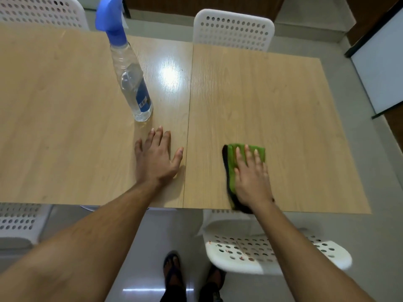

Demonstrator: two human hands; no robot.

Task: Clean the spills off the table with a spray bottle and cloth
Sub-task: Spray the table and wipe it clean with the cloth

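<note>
The wooden tabletop (pixel 261 94), two panels meeting at a seam, is ringed by four white perforated chairs (pixel 233 31), and one clear spray bottle (pixel 133 83) with a blue trigger stands upright left of that seam. One green cloth (pixel 246 153) lies right of the seam at the near edge, pressed flat under the right hand (pixel 253 177), fingers straight, no grip closed round it. The left hand (pixel 157 158) rests flat and spread just left of the seam, near the bottle's base, apart from it.
</note>
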